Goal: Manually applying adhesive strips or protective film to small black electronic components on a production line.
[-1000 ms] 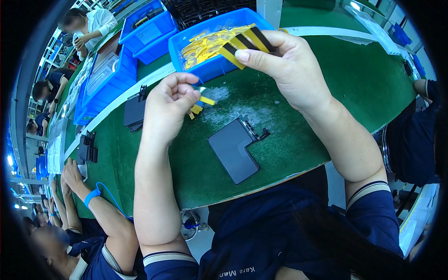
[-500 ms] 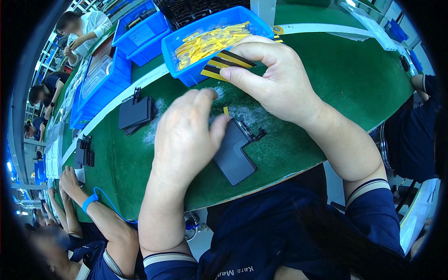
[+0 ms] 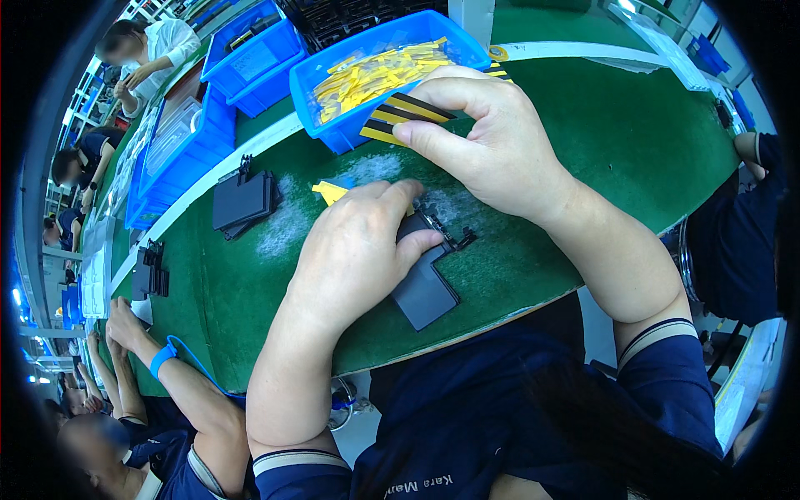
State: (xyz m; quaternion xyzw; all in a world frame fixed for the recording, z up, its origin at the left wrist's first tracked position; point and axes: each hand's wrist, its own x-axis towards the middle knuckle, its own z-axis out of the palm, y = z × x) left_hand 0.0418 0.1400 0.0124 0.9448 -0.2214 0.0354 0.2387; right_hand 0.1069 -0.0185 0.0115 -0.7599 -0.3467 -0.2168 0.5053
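My right hand [image 3: 492, 137] is raised above the table near the bin, pinching a sheet of black-and-yellow striped strips [image 3: 400, 117] between thumb and fingers. Below it, my left hand [image 3: 354, 242] grips the upper end of a flat dark L-shaped piece, which looks like a battery pack [image 3: 425, 296], with the thumb on its face and the fingers bent at its far edge. Black connector parts [image 3: 457, 237] line the pack's right upper side. A yellow tab [image 3: 330, 192] with a bluish film juts out past my left knuckles; where its other end lies is hidden.
Beyond my hands stands a blue bin [image 3: 310, 92] full of yellow pieces. More blue bins [image 3: 250, 67] sit to its left. A stack of dark packs [image 3: 242, 204] lies left, another stack [image 3: 150, 271] farther left. A co-worker's hand [image 3: 125, 325] works at the table's left.
My left hand has moved right and down, its thumb now over the pack's upper part. The yellow tab and bluish film have come into sight behind it. My right hand stays nearly still.
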